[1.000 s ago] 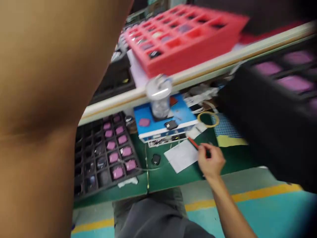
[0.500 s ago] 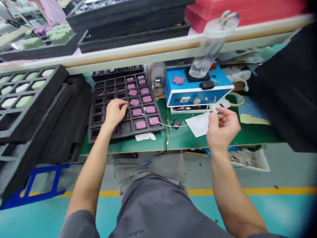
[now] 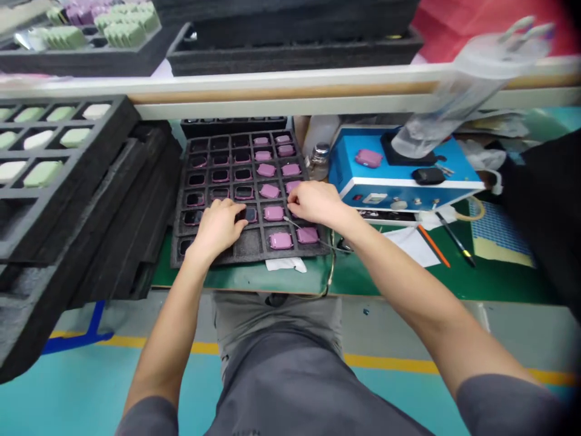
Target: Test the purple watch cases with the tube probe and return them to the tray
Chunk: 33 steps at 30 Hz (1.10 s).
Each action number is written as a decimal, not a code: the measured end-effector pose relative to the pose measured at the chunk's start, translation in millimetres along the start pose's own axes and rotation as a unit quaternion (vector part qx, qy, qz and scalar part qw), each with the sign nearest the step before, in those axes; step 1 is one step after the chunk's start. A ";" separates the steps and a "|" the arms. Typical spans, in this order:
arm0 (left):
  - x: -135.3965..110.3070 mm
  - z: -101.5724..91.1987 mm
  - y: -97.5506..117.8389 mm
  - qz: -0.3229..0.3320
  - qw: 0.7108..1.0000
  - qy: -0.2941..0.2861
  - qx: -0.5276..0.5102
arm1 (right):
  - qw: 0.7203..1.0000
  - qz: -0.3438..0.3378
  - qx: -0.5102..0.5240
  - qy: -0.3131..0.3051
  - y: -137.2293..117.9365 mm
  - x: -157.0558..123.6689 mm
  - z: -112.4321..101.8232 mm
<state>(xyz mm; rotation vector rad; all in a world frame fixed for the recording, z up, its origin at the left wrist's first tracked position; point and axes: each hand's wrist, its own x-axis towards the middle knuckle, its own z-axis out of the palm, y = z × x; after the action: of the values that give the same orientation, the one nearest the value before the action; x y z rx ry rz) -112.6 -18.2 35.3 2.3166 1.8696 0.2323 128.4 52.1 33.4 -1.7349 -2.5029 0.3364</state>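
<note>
A black foam tray (image 3: 247,245) holds rows of small watch-like pieces. Dark-screened ones fill its left columns and purple watch cases (image 3: 273,213) its right ones. My left hand (image 3: 218,225) rests over the lower middle cells, thumb and fingers apart, fingertips beside a dark-screened watch piece (image 3: 249,214). Over the right column is my right hand (image 3: 318,203), fingers bent and pressed together above a partly covered purple case. What they hold, if anything, is hidden. A thin white cable (image 3: 293,223) runs under that hand, its tip near a purple case.
A blue control box (image 3: 349,163) stands right of the tray, bearing a clear cylinder (image 3: 436,115) and a purple case. An orange pen (image 3: 433,245) and a black pen (image 3: 455,239) lie right. Foam trays (image 3: 149,200) are stacked left; a shelf edge (image 3: 290,100) crosses above.
My right hand has moved left from beside the blue box to the tray's right column. My left hand remains on the tray, its fingers more spread. The view has shifted.
</note>
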 end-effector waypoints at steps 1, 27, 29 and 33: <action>3.7 -0.5 -3.1 0.012 1.000 -0.012 -0.001 | 1.000 -0.005 -0.007 -0.008 0.7 2.7 -0.3; 9.5 42.7 55.5 -0.061 0.805 0.168 -0.566 | 0.801 -0.120 0.511 0.287 8.4 -33.6 30.5; 9.5 45.8 58.8 -0.073 0.785 0.181 -0.588 | 0.794 -0.118 0.527 0.280 6.0 -35.9 29.1; 7.4 46.3 55.3 -0.069 0.724 0.160 -0.667 | 0.777 -0.119 0.558 0.268 3.7 -39.9 29.3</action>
<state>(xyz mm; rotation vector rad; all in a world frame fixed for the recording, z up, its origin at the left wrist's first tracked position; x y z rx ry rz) -48.2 -23.6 2.3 1.1054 1.1386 1.4441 140.6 12.2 6.6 -0.8199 -1.4728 0.8992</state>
